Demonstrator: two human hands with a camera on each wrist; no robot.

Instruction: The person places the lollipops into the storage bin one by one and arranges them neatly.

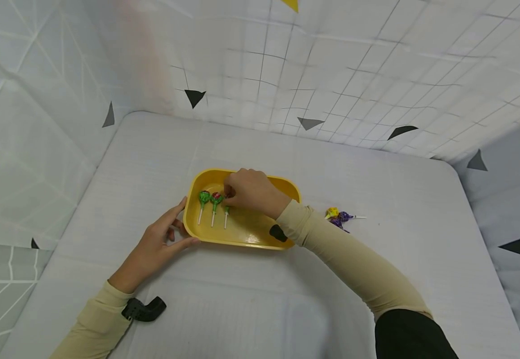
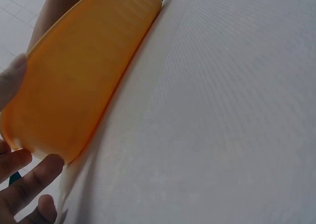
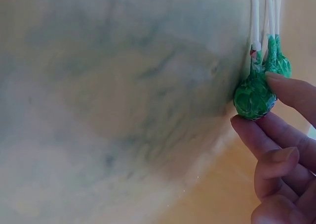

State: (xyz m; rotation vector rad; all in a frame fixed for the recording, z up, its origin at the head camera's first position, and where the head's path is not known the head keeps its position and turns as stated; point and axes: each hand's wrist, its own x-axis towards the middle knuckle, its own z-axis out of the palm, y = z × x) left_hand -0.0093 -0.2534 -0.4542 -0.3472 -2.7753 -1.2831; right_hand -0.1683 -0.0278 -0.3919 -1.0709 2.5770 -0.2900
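Observation:
A yellow tray (image 1: pixel 251 240) lies on the white-covered table. My left hand (image 1: pixel 158 244) holds its left end, the thumb at the front side and the fingers at the left side. The left wrist view shows fingertips against the tray's orange-looking outer wall (image 2: pixel 74 80). Inside the tray, my right hand (image 1: pixel 253 192) pinches a green-wrapped lollipop (image 3: pixel 253 98) by its round head between thumb and fingers. Left of it lie two more green lollipops, one at the far left (image 1: pixel 204 197) and one in the middle (image 1: pixel 216 198), sticks towards me. The right hand partly covers the held lollipop in the head view.
Right of the tray, a small group of lollipops lies on the table, with a yellow-wrapped one (image 1: pixel 332 213) and purple-wrapped ones (image 1: pixel 344 216). My right forearm passes just in front of them. White patterned sheets (image 1: pixel 251 70) surround the table (image 1: pixel 242 299) at the back and sides.

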